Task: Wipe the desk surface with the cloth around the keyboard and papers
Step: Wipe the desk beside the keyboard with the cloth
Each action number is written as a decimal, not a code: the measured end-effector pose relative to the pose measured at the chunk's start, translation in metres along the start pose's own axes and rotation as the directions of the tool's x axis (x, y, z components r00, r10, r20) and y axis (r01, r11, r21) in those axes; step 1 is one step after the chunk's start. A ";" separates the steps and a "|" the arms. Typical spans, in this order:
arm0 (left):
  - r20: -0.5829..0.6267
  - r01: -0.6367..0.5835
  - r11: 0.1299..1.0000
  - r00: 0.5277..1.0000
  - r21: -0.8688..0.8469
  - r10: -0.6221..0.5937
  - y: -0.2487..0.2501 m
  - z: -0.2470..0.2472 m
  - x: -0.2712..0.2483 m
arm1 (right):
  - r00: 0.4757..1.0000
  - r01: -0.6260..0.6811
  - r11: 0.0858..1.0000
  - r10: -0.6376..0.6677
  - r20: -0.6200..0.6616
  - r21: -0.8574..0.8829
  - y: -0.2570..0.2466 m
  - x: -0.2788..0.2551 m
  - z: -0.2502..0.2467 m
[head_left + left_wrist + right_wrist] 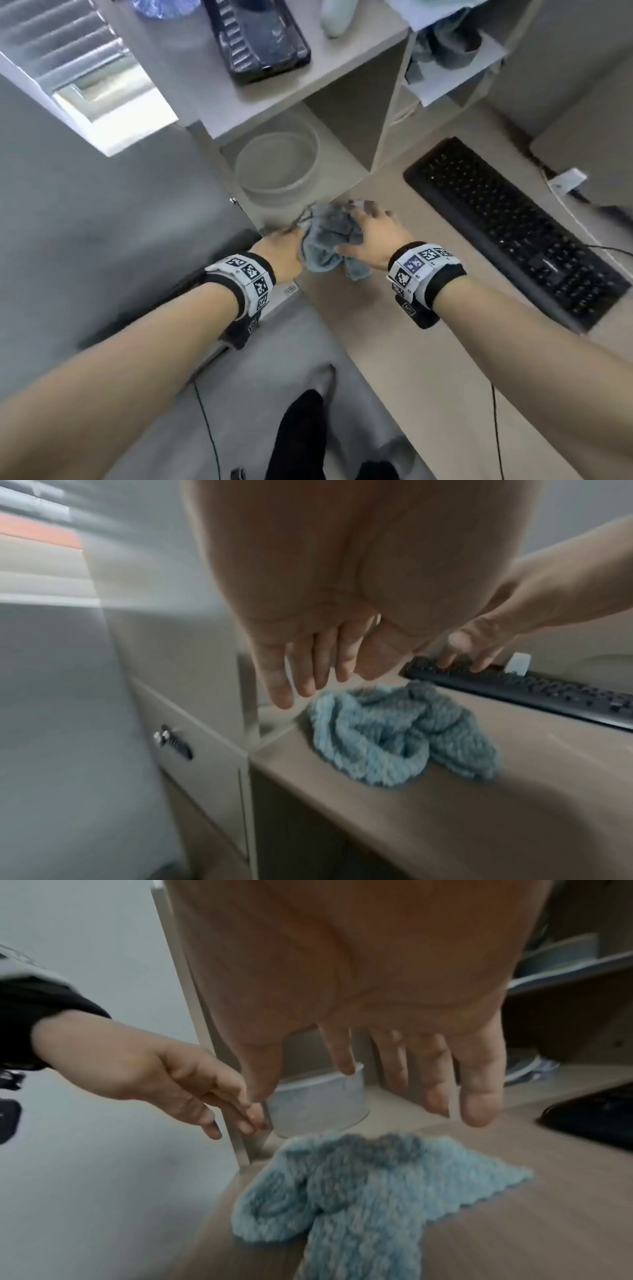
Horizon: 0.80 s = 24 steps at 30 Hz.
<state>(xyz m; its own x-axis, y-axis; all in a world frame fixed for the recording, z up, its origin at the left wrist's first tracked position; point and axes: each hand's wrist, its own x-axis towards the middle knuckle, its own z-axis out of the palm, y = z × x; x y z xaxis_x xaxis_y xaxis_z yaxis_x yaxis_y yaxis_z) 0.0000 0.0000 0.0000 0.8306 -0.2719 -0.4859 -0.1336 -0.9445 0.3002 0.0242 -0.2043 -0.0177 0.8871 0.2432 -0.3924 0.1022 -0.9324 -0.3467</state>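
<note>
Both hands over crumpled blue cloth (330, 240) at near-left corner of bench (394, 359). Left hand (284, 251) above cloth's left edge, fingers (282, 685) straight and loose, grip apart, nothing held; no contact visible in wrist views. Right hand (371, 236) above cloth's right side, fingers (479, 1091) spread and extended, grip apart too, hovering clear of fabric in right wrist view. Cloth bunched, lying on bench just beside cabinet edge. Black keyboard (513, 229) to right of cloth, apart from it. Clear round container (277, 168) in open shelf compartment just beyond cloth. Drawer with lock (173, 741) below left of bench corner. Heavy motion blur throughout.
</note>
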 end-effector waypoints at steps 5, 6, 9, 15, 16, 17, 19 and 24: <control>0.018 0.009 1.000 1.000 0.005 -0.009 -0.025 0.038 0.021 | 0.995 0.018 0.994 -0.006 0.105 -0.109 -0.010 0.023 0.052; 0.024 0.013 1.000 1.000 -0.004 -0.013 -0.026 0.043 0.023 | 0.994 0.038 0.988 -0.022 0.106 -0.147 -0.011 0.024 0.062; 0.023 0.006 1.000 1.000 -0.030 -0.005 -0.024 0.047 0.031 | 0.994 0.026 0.979 -0.005 0.107 -0.200 -0.006 0.023 0.066; 0.062 0.167 0.985 0.984 -0.045 -0.164 -0.020 0.033 0.030 | 0.966 -0.205 0.972 0.182 -0.183 -0.114 0.045 0.031 -0.001; 0.047 0.157 0.987 0.987 -0.031 -0.155 -0.018 0.029 0.030 | 0.947 -0.240 0.964 0.206 -0.247 -0.116 0.051 0.035 -0.012; 0.038 0.152 0.988 0.988 -0.024 -0.151 -0.018 0.028 0.031 | 0.939 -0.263 0.955 0.221 -0.265 -0.135 0.054 0.038 -0.018; 0.033 0.140 0.990 0.990 0.010 -0.141 -0.018 0.027 0.032 | 0.970 -0.215 0.958 0.187 -0.155 -0.191 0.049 0.042 -0.019; 0.041 0.122 0.992 0.992 0.026 -0.123 -0.024 0.028 0.029 | 0.947 0.026 0.998 -0.004 -0.322 0.063 0.032 0.047 0.000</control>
<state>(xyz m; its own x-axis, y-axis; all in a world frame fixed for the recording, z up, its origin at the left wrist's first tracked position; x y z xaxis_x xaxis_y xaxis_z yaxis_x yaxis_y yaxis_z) 0.0122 0.0094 -0.0444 0.8178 -0.1613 -0.5525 -0.0453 -0.9750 0.2177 0.0693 -0.2230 -0.0471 0.9844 0.1477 -0.0956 0.0963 -0.9071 -0.4098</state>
